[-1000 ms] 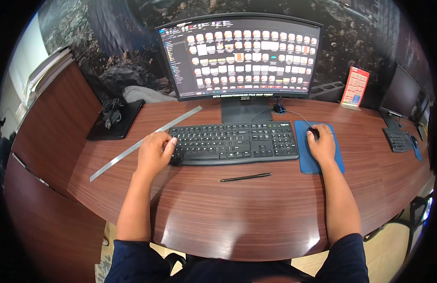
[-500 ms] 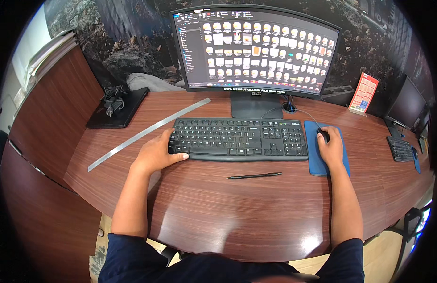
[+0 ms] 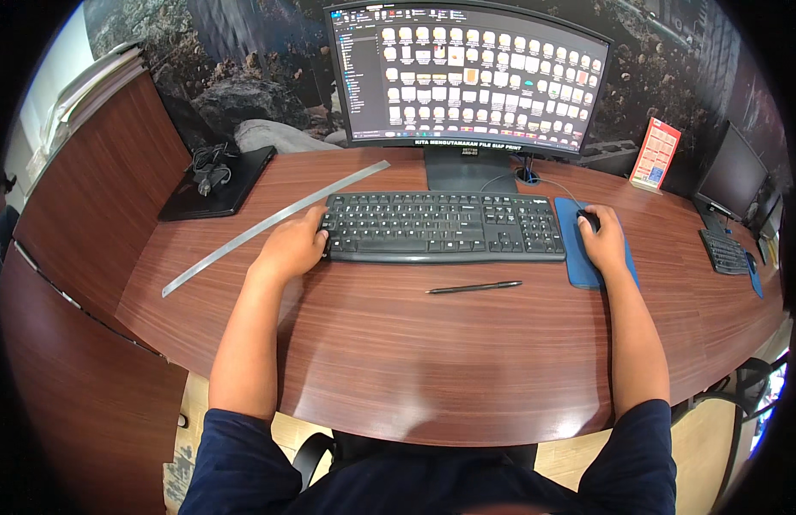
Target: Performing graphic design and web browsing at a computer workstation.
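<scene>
A black keyboard lies in the middle of the desk. My left hand is at its left end, the fingers and thumb closed against that edge, with the fingertips partly hidden. My right hand is wrapped over a black mouse, which sits on a blue mouse pad to the right of the keyboard. A slim black pen rests on the wood in front of the keyboard, touched by neither hand.
Behind the keyboard stands a monitor filled with file icons. A metal ruler lies slantwise at left, near a closed black laptop with a coiled cable on top. Farther right are a red-and-white calendar card and another monitor and keyboard.
The whole view has shifted, so the desk sits higher in the picture. My left thumb has drawn in from the keyboard's front edge to its left end. My right hand stays on the mouse.
</scene>
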### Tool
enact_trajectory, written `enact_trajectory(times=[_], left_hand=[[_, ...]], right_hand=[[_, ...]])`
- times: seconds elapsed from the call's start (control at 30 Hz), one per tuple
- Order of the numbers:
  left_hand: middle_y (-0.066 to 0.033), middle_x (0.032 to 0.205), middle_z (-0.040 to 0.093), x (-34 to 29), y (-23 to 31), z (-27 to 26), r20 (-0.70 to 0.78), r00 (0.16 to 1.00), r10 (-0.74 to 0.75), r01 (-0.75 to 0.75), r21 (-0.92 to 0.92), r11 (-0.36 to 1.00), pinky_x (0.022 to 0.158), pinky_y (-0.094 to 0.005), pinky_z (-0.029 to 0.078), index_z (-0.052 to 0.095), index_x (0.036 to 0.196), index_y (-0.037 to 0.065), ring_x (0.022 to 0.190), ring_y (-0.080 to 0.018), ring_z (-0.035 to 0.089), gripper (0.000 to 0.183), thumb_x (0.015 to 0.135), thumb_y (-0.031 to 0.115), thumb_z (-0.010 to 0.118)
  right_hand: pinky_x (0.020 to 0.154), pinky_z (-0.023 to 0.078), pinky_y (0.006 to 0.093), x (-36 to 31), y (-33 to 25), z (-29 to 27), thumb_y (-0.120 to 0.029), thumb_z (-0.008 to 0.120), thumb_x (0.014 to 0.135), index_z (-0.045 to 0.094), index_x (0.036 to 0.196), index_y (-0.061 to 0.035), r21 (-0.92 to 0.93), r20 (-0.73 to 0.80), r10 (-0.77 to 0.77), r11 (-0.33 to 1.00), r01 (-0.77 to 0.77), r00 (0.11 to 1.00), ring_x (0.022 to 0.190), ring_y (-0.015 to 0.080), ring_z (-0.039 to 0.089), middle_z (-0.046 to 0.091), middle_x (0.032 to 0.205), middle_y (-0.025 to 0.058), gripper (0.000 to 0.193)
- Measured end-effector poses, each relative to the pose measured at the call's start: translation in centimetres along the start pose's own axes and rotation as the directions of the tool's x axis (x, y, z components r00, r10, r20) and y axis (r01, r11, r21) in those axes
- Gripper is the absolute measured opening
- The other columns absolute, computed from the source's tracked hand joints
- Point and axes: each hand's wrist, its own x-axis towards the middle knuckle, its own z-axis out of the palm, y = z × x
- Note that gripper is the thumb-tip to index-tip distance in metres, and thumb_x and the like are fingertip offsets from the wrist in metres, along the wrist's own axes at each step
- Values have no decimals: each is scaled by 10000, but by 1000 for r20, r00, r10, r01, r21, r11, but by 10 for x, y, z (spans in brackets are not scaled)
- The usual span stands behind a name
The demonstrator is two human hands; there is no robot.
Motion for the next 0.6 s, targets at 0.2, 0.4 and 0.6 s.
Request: enact_trajectory(times=[0.2,0.4,0.6], left_hand=[[-281,1245,683,-2,-7,3,-44,998,48,-49,-19,999,1040,-523,487,527,1422,40,1206,-440,634,462,975,144,576],[-264,1262,683,-3,-13,-1,-54,998,39,-44,-93,995,1052,-516,483,569,1389,43,1216,-433,630,423,974,128,570],[-250,1238,696,0,-19,2,-96,995,39,-42,-26,999,1037,-524,489,562,1402,80,1194,-431,640,419,992,169,571]], right_hand=[[1012,497,452,0,0,1,-210,728,912,699,1145,-39,-1,20,-4,1000,4,1000,1167,381,635,675,1208,175,291],[1036,485,448,-3,3,3,-228,732,911,695,1181,-59,-45,40,-7,999,9,999,1195,359,627,671,1239,158,321],[1021,490,442,-2,-6,2,-209,727,910,694,1161,-57,-25,52,-7,1000,8,999,1178,359,633,674,1212,157,295]])
